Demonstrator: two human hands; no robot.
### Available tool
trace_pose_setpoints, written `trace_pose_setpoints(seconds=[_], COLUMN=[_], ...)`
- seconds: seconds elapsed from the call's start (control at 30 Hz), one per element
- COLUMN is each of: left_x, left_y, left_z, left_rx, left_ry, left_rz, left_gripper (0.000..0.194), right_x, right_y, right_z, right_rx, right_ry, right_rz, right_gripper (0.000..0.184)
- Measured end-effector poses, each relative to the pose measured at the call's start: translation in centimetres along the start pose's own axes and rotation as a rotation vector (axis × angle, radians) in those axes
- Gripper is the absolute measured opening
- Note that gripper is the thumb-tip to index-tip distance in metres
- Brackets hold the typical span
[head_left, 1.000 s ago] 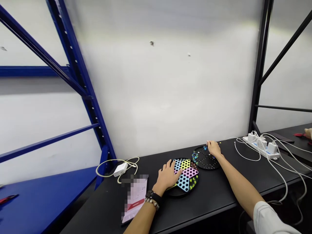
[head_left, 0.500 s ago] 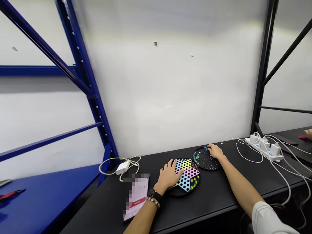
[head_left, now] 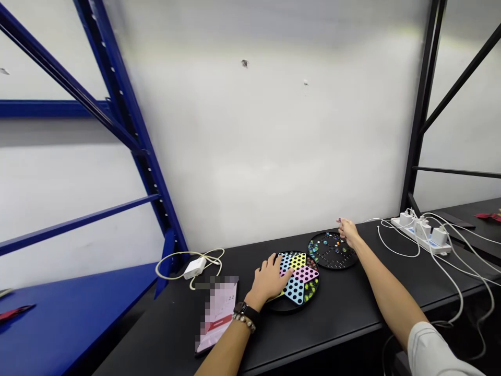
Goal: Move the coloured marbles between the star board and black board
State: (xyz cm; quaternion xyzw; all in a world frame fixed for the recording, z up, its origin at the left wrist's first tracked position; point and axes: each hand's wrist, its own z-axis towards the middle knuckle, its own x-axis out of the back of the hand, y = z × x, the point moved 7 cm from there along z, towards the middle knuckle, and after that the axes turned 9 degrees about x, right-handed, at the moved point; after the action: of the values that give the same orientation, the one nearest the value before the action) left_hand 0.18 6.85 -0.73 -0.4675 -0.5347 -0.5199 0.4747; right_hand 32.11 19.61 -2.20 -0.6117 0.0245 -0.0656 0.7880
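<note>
A round Chinese checkers board (head_left: pixel 296 290) with a coloured star of holes lies on the black table. My left hand (head_left: pixel 269 279) rests over its left side, fingers spread, with a dark watch and a bead bracelet at the wrist. Green and reddish marbles (head_left: pixel 311 288) show along the board's right rim. Behind it to the right lies a round black tray (head_left: pixel 332 261) with several loose marbles, mostly blue. Above the tray's far right edge, my right hand (head_left: pixel 347 231) is closed in a pinch, a small bluish-purple marble (head_left: pixel 339 220) at its fingertips.
Left of the board lies a phone (head_left: pixel 217 318), partly blurred out. A white charger (head_left: pixel 194 267) with a coiled cable sits behind it. A power strip (head_left: pixel 422 235) with plugs and trailing white cables stands at the right. Blue rack posts (head_left: pixel 136 130) rise at the left.
My right hand has lifted from among the marbles in the tray, up and slightly to the right, with a marble pinched. My left hand has stayed on the board.
</note>
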Motion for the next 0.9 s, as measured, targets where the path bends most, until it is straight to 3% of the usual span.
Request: trace_pose_setpoints(seconds=[0.13,0.2,0.3,0.37,0.47,0.6,0.8,0.9], left_x=[0.0,-0.1,-0.2,-0.2,-0.2,-0.2,-0.1,-0.1], left_y=[0.0,0.0,-0.1,-0.1,-0.1,-0.1,-0.1,-0.2], left_z=[0.0,0.1,0.1,0.2,0.2,0.2,0.1,0.1], left_rx=[-0.008,-0.008,-0.009,-0.01,-0.011,-0.014,-0.011,-0.011], left_ry=[0.003,0.003,0.0,-0.002,0.001,0.002,-0.005,-0.012], left_rz=[0.0,0.004,0.006,0.007,0.008,0.006,0.01,0.008], left_gripper=[0.074,0.074,0.074,0.074,0.074,0.075,0.074,0.074], right_x=[0.8,0.6,-0.9,-1.7,-1.9,-1.5,-2.1,-3.2], right_y=[-1.2,-1.3,-1.2,-1.1,-0.9,0.0,0.6,-0.4], right_z=[-0.6,-1.1,-2.0,-2.6,-3.1,-3.5,-3.7,-3.9], right_rx=[0.019,0.022,0.047,0.058,0.017,-0.079,-0.088,-0.042], right_ry=[-0.002,-0.066,-0.275,-0.393,-0.464,-0.528,-0.533,-0.548], right_rz=[0.199,0.008,-0.448,-0.66,-0.78,-0.835,-0.821,-0.645], right_gripper=[0.032,0.036,0.038,0.028,0.01,0.014,0.018,0.021])
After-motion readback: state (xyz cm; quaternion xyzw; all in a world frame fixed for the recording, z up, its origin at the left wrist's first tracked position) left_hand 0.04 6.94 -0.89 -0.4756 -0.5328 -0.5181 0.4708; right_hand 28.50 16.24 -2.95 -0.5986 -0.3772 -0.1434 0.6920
